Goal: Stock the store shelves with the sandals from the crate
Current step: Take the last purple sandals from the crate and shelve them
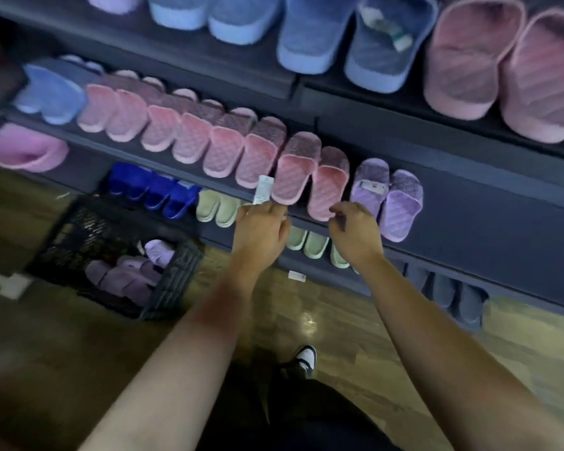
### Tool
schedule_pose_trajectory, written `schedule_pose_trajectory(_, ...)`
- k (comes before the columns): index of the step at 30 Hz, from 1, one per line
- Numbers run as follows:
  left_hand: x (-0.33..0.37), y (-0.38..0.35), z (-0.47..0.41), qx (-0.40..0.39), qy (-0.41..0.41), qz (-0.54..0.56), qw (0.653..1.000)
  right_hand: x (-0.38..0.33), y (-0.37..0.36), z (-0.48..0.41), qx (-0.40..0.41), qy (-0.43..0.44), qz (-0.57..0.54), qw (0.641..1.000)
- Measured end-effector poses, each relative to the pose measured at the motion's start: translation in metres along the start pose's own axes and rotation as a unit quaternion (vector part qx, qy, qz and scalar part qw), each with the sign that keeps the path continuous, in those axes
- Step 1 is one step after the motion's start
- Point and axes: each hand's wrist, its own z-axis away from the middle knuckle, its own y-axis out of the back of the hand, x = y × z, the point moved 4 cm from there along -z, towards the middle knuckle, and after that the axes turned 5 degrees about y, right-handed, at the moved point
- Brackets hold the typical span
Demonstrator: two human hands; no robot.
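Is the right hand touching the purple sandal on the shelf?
Cannot tell. In the head view, the right hand overlaps the purple sandal, but motion blur hides any contact.

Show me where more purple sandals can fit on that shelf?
Bare shelf lies right of the purple pair, running on toward the frame edge. Left of it, pink sandals stand packed side by side, no gaps.

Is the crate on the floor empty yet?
Not empty: the black crate holds several purple sandals piled at its near end.
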Motion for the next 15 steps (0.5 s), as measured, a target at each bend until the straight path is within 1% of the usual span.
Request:
schedule_pose_trajectory(4,-0.067,0.042,0.037,0.049,0.045,0.023,0.998,-0.077,-0.039,0.015,-0.034,0.059,-0.011,0.998)
schedule_pose_trajectory(8,-0.153,0.082,0.074,0.080,0.080,0.018,0.993,-0.155,-0.098,0.025,-0.067,0.098,0.004,0.993)
schedule_pose_trajectory(12,-0.242,0.116,0.112,0.059,0.087,0.009,0.994,-0.230,-0.157,0.045,-0.071,0.104,0.006,0.992)
schedule_pose_trajectory(15,-0.305,0.137,0.132,0.049,0.086,0.001,0.995,-0.275,-0.200,0.061,-0.075,0.092,-0.014,0.993)
